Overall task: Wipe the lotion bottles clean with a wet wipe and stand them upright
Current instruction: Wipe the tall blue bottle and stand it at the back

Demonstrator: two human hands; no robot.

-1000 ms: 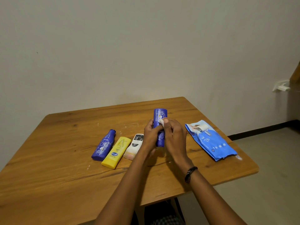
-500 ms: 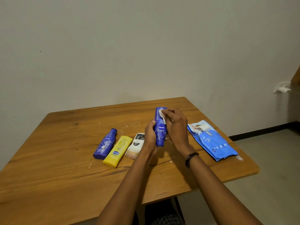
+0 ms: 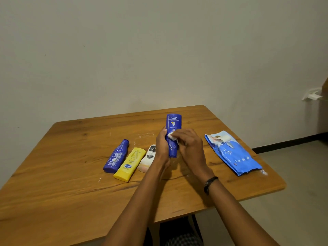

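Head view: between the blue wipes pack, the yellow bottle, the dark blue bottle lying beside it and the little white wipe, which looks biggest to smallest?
1. Blue wipes pack, clearly largest.
2. Yellow bottle and dark blue bottle: about alike, not ranked.
3. Wet wipe, a small wad against the held bottle, smallest.

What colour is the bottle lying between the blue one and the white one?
Yellow bottle, with a small blue logo; head view.
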